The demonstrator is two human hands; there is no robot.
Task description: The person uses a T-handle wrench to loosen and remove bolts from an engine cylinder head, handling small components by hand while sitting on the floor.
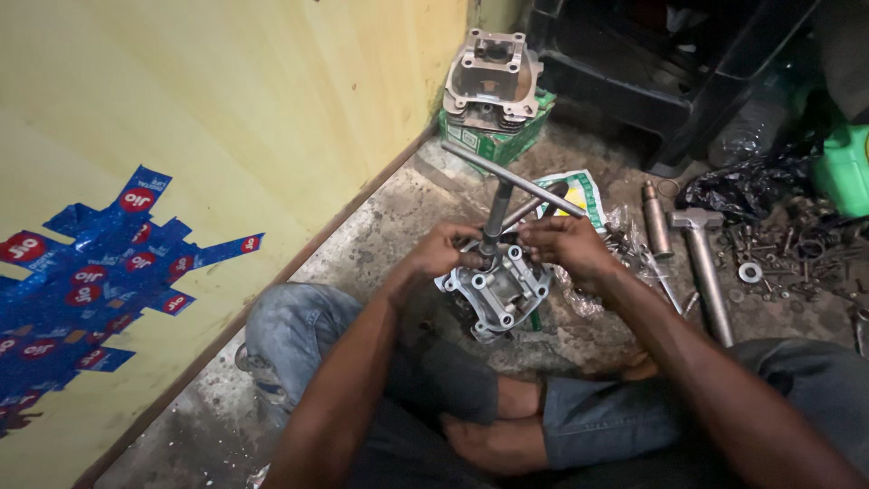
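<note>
A grey metal engine cylinder head (498, 292) rests on the floor between my knees. A T-handle socket wrench (509, 177) stands upright on it, its crossbar above my hands. My left hand (442, 250) is closed on the lower shaft of the wrench where it meets the head. At the head's upper right edge, beside the shaft, is my right hand (567, 244), with its fingers curled; whether it grips the shaft or the head is unclear.
A second engine casting (492, 80) sits on a green box (493, 139) by the yellow wall. A hammer (704, 268), a metal cylinder (655, 217), loose washers and nuts (787, 263), a black plastic bag (742, 186) and a printed wrapper (579, 190) lie to the right.
</note>
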